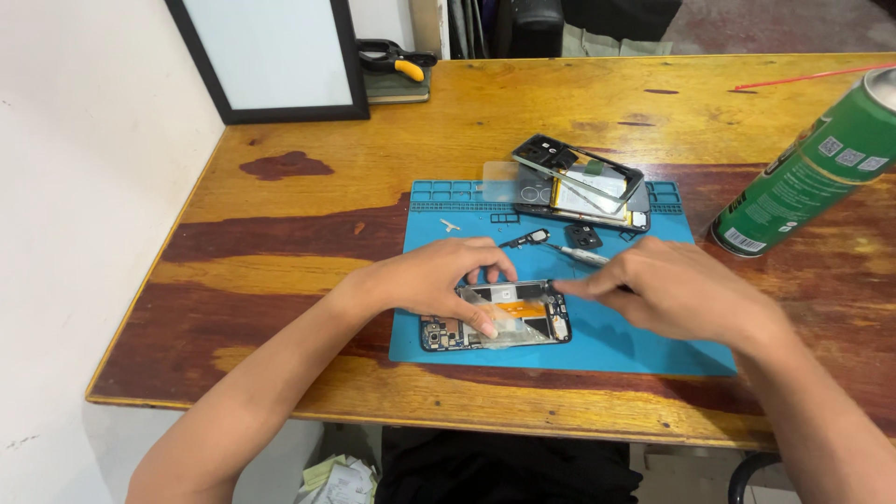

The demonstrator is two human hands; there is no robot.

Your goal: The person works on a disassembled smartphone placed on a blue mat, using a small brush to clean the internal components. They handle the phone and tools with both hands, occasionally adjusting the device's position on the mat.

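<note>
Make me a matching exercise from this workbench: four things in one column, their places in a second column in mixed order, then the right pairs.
Things:
1. opened phone
2. green spray can
3. clamp with a yellow handle
4. stacked phone parts

Places:
A. far edge of the blue mat
B. right of the mat, on the wooden table
C. between the left hand and the right hand
D. far end of the table, beside the black-framed board

Pairs: 1-C, 2-B, 3-D, 4-A
</note>
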